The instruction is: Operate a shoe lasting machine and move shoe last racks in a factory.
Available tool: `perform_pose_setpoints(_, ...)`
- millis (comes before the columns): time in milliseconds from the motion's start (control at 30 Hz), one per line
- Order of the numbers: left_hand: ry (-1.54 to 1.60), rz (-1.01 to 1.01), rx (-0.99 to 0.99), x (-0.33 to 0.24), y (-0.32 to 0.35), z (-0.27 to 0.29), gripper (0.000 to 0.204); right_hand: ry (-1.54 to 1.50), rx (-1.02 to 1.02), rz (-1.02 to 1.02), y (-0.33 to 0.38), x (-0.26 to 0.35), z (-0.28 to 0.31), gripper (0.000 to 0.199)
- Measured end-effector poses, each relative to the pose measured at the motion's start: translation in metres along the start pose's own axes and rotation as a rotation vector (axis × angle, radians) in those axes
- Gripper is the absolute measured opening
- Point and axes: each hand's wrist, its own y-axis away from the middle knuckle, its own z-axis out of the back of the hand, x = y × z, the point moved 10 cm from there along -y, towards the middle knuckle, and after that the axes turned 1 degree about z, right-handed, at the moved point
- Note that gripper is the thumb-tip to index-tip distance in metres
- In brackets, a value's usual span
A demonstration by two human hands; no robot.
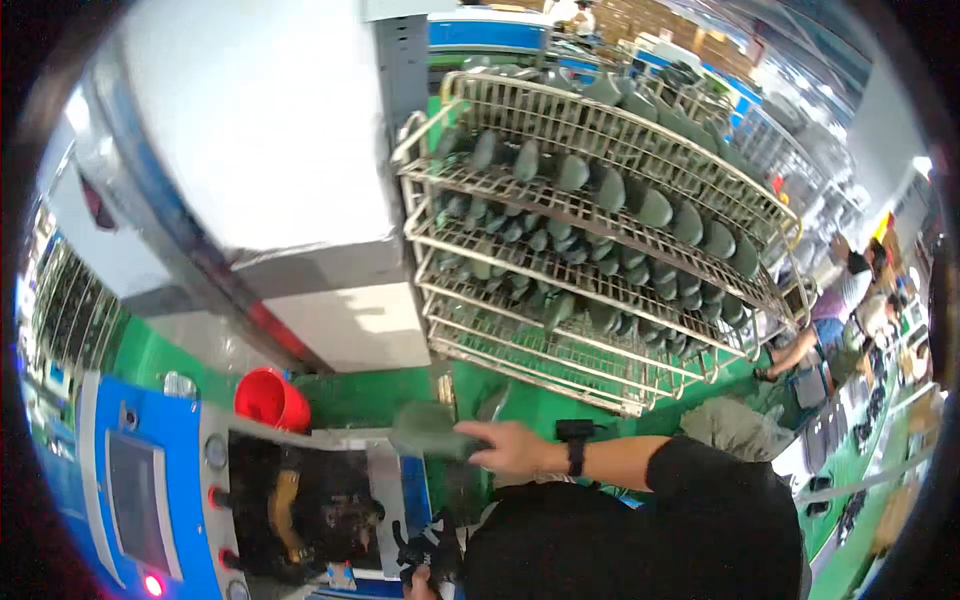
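Observation:
My right hand [508,447], with a dark band at the wrist, stretches leftward with its fingers closed on the end of a grey-green shoe last [425,430]. Motion blurs the last, so its outline is soft. At the lower edge, my left hand [421,584] is partly cut off, its fingers closed on a black strappy piece [424,548] that looks like a sandal upper. Both hands are beside a blue machine [185,430], whose dark work bay [335,500] contains a tan curved part [286,510].
A wire rack [600,225] holds several rows of green shoe-shaped pieces beyond my right hand. A red bucket [272,400] stands behind the machine, near a white panel [260,120]. A screen [137,490] faces up at left. Another person [835,300] is far right.

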Motion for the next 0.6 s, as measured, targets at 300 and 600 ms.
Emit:
perform_pose_setpoints(300,-0.046,-0.198,0.083,-0.016,-0.078,-0.102,0.045,0.464,-1.15,-0.282,0.097,-0.137,0.305,0.063)
perform_pose_setpoints(600,-0.225,-0.159,-0.063,0.028,-0.006,0.004,0.047,1.206,-0.517,-0.561,0.011,-0.286,0.394,0.07)
